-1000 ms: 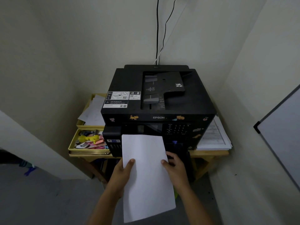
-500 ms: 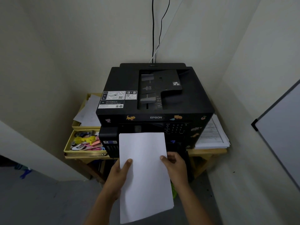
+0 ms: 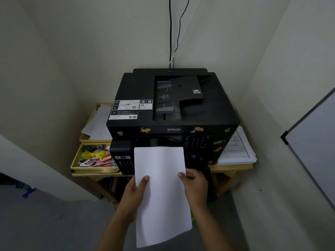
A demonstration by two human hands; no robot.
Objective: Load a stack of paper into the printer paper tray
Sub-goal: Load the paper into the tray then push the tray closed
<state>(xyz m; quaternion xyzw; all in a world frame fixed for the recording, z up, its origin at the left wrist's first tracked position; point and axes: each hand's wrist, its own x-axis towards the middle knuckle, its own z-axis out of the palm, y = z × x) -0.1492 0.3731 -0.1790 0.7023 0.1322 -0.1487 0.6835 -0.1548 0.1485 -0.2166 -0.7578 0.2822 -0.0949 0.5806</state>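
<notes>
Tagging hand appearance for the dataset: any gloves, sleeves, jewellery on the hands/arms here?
Both bare: left hand and right hand show no gloves, rings or watch. The forearms are uncovered down to the frame edge, no sleeves in view. No markings visible.

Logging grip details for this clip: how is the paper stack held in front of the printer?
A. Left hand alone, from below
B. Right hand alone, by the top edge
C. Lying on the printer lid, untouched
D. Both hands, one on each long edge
D: the left hand and right hand each grip a side of the paper stack, thumbs on top, before the printer.
</notes>
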